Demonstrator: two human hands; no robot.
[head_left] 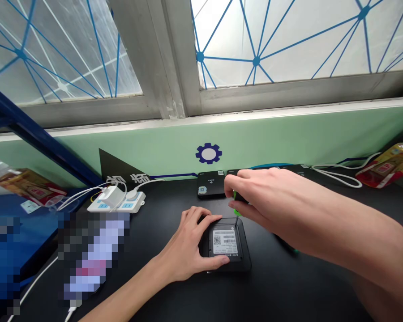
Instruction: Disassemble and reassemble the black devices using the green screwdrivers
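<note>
A flat black device [240,250] lies on the black table, with a white printed label [225,242] facing up. My left hand [192,243] grips its left side, thumb on the near edge and fingers at the far edge. Above the device's far right corner, my right hand [251,192] is closed around a green and black screwdriver [237,212]. The screwdriver points down, its thin shaft meeting the device near that corner; the exact contact of the tip is too small to tell.
Behind the device, a black box [211,184] stands near the green wall, with more dark boxes beside it. A white power strip [117,202] with plugs and cables sits at left, near a blurred-out item [97,255]. A yellow and red package [387,165] is at right.
</note>
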